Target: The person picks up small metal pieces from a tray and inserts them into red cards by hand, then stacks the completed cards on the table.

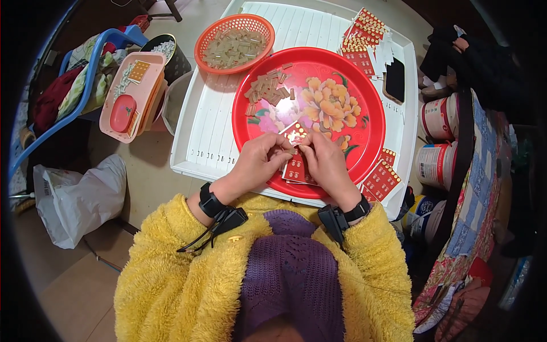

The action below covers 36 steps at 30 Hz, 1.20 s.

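Over the near side of a round red tray (376,114) with a painted flower pattern, my two hands meet. My right hand (326,162) grips a small red printed card (297,137) with yellow dots along its upper part. The fingers of my left hand (259,159) are pinched together close to that card; what they hold is too small to make out. Beneath my hands, more red cards (297,169) lie stacked at the tray's near side. A loose pile of small, clear, brownish strips (268,88) sits in the tray's upper left.
An orange basket (202,45) of similar strips stands behind the tray on a white table (185,142). Card stacks (380,181) lie near right, others (362,43) far right, by a dark phone (394,81). A pink tray (105,122) stands left; tubs (437,165) stand right.
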{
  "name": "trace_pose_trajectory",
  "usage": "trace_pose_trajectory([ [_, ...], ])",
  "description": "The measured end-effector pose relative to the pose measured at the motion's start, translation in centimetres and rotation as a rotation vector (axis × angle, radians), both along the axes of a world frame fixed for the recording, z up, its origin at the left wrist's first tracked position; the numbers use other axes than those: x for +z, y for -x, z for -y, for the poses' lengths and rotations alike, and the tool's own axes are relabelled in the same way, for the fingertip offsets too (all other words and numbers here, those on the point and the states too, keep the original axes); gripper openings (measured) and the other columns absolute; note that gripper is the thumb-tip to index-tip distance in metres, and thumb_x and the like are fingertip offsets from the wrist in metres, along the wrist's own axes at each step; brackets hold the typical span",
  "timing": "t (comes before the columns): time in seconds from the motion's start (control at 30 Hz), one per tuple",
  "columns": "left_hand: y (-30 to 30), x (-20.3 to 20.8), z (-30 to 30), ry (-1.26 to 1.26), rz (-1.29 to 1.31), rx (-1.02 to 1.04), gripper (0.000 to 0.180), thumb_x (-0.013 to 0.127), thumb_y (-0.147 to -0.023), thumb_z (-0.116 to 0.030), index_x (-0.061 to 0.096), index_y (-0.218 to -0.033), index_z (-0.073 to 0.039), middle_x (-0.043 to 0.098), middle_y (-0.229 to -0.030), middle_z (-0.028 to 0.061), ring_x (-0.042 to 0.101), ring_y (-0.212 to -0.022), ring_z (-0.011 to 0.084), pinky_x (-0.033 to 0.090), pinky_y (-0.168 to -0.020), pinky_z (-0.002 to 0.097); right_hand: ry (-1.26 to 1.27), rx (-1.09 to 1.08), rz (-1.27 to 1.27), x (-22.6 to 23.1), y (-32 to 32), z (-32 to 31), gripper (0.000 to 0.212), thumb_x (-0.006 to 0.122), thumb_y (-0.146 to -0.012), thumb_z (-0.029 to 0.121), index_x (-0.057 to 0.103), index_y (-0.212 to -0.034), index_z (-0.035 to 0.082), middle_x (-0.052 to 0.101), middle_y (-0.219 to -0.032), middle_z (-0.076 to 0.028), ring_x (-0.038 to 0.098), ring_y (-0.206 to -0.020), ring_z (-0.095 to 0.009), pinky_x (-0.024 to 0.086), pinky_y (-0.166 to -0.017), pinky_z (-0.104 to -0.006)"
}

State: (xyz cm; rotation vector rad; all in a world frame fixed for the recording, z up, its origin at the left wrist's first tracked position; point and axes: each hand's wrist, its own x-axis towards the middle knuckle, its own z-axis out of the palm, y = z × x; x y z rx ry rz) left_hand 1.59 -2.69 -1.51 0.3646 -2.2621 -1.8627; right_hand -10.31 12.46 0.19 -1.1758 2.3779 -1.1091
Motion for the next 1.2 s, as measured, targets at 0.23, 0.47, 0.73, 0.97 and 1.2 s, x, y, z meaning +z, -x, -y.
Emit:
trace_pose_trajectory([
  [0.23,0.0,0.0,0.0,0.102,0.017,-0.032,0.014,0.067,-0.087,-0.001,0.062,-0.101,0.0,0.066,-0.088,0.0045,0.062,-0.076,0.0084,0.052,-0.069,0.022,-0.002,0.011,0.215,-0.4,0.7,-0.4,0.009,0.059,-0.093,0.009,0.057,-0.094,0.0,0.063,-0.084,-0.009,0.061,-0.08,-0.021,0.048,-0.072,-0.0322],
  [0.47,0.2,0.2,0.0,0.101,0.043,-0.017,0.015,0.066,-0.088,-0.001,0.063,-0.102,0.0,0.067,-0.09,0.0052,0.064,-0.078,0.009,0.053,-0.07,0.0221,-0.013,-0.02,0.636,-0.5,1.4,-0.6,0.008,0.055,-0.097,0.008,0.059,-0.096,0.001,0.063,-0.098,-0.004,0.056,-0.089,-0.009,0.047,-0.081,-0.0257],
  [0.73,0.4,0.3,-0.2,0.017,0.019,-0.048,0.017,0.064,-0.09,-0.002,0.063,-0.106,0.0,0.067,-0.09,0.0045,0.063,-0.078,0.0082,0.053,-0.07,0.0221,-0.007,0.097,0.671,0.2,0.9,-0.7,0.007,0.054,-0.096,0.006,0.058,-0.097,0.001,0.06,-0.11,-0.005,0.054,-0.097,-0.01,0.045,-0.087,-0.0255],
  [0.97,0.3,0.0,-0.3,0.02,0.014,-0.052,0.016,0.064,-0.091,-0.002,0.063,-0.106,0.001,0.067,-0.089,0.0043,0.063,-0.077,0.0078,0.053,-0.069,0.022,-0.018,0.094,0.669,0.5,0.7,-0.5,0.007,0.055,-0.096,0.007,0.058,-0.096,0.0,0.06,-0.106,-0.004,0.054,-0.094,-0.01,0.046,-0.084,-0.0245],
  [1.2,0.1,0.1,-0.3,0.042,-0.007,-0.066,0.014,0.063,-0.091,-0.001,0.063,-0.105,0.001,0.067,-0.088,0.0041,0.063,-0.075,0.0081,0.053,-0.067,0.0218,0.004,0.044,0.62,0.2,0.4,-0.7,0.01,0.06,-0.093,0.006,0.057,-0.101,-0.001,0.061,-0.102,-0.005,0.057,-0.091,-0.01,0.049,-0.077,-0.0262],
])
